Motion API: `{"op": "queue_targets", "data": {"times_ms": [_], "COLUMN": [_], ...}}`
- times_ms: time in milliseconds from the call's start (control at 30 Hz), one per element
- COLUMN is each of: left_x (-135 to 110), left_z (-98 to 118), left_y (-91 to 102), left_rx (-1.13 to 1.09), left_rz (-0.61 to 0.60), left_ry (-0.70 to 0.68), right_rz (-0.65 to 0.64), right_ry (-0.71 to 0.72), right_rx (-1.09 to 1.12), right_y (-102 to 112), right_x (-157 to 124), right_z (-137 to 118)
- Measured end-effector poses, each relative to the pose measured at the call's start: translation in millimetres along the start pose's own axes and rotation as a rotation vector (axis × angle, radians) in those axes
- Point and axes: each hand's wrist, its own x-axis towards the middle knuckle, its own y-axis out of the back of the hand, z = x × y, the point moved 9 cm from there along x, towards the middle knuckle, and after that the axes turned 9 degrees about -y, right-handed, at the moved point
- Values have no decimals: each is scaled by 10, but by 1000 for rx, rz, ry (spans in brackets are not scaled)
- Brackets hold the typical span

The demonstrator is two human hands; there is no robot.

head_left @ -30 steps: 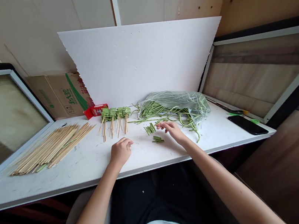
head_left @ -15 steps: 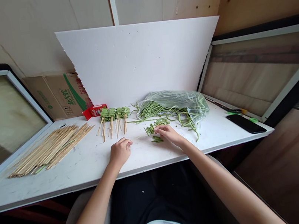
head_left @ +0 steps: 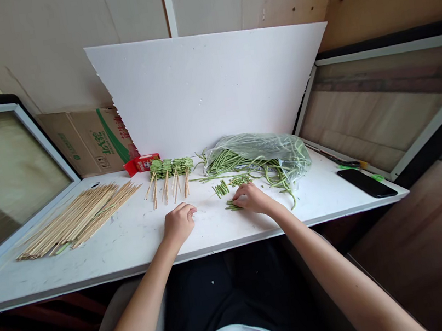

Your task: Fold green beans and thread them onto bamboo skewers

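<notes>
My left hand [head_left: 179, 223] is closed above the front of the white table, thumb against the curled fingers; anything in it is too thin to make out. My right hand [head_left: 253, 198] reaches down with bent fingers onto a small pile of cut green bean pieces [head_left: 231, 206], pinching at its right end and partly covering it. Just behind lie a row of cut bean pieces [head_left: 221, 189] and a looser heap of short pieces [head_left: 240, 180]. Farther left, bean skewers [head_left: 171, 167] are stacked, their bare sticks pointing toward me.
Bare bamboo skewers [head_left: 75, 217] lie in a big bundle at the left. A clear plastic bag [head_left: 281, 151] of long green beans stands at the back right. A red box [head_left: 144, 163] sits behind the skewers. A black phone [head_left: 367, 182] lies near the right edge.
My right hand has moved from the bean row slightly right and nearer to me, onto the near pile. The row is now uncovered. My left hand stays almost in place.
</notes>
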Motion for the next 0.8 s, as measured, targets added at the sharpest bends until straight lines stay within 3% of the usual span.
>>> {"op": "queue_targets", "data": {"times_ms": [233,567,800], "left_x": [6,9,7], "left_z": [12,15,23], "left_y": [9,6,-7], "left_rx": [-3,4,-1], "left_rz": [-6,-8,-18], "left_ry": [0,1,-4], "right_rz": [-75,185,103], "right_ry": [-100,-308,-394], "right_rx": [54,436,678], "right_y": [-128,160,49], "right_x": [19,18,-10], "right_z": [86,501,520]}}
